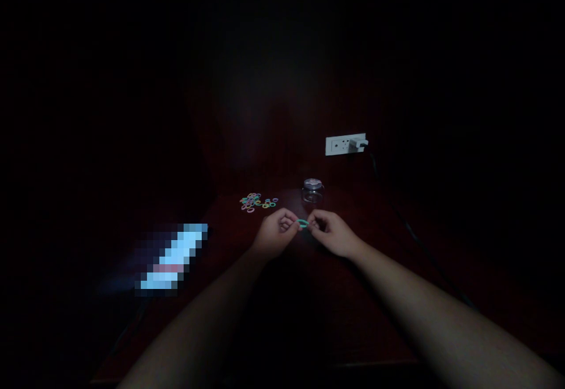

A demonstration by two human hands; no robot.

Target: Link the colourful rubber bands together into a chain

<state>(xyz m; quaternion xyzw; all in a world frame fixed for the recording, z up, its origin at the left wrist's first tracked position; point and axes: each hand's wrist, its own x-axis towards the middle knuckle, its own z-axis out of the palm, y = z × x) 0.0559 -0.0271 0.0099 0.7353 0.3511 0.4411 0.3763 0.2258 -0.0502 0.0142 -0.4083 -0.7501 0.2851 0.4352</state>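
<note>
Through my head view, a blurred bright patch [176,256] glows at the near left of the dark red table [220,262]. Beyond it, my left hand [274,239] and right hand [335,235] pinch opposite ends of a green band [302,220], its loop open between my fingertips. I judge I am partway through handling this single band; the loose bands [251,201] lie heaped and scattered farther back, none gripped. Just past my right hand stands a clear jar [313,193], lid on, contents unclear. Behind, a wall socket [336,145] holds a plug [358,143].
</note>
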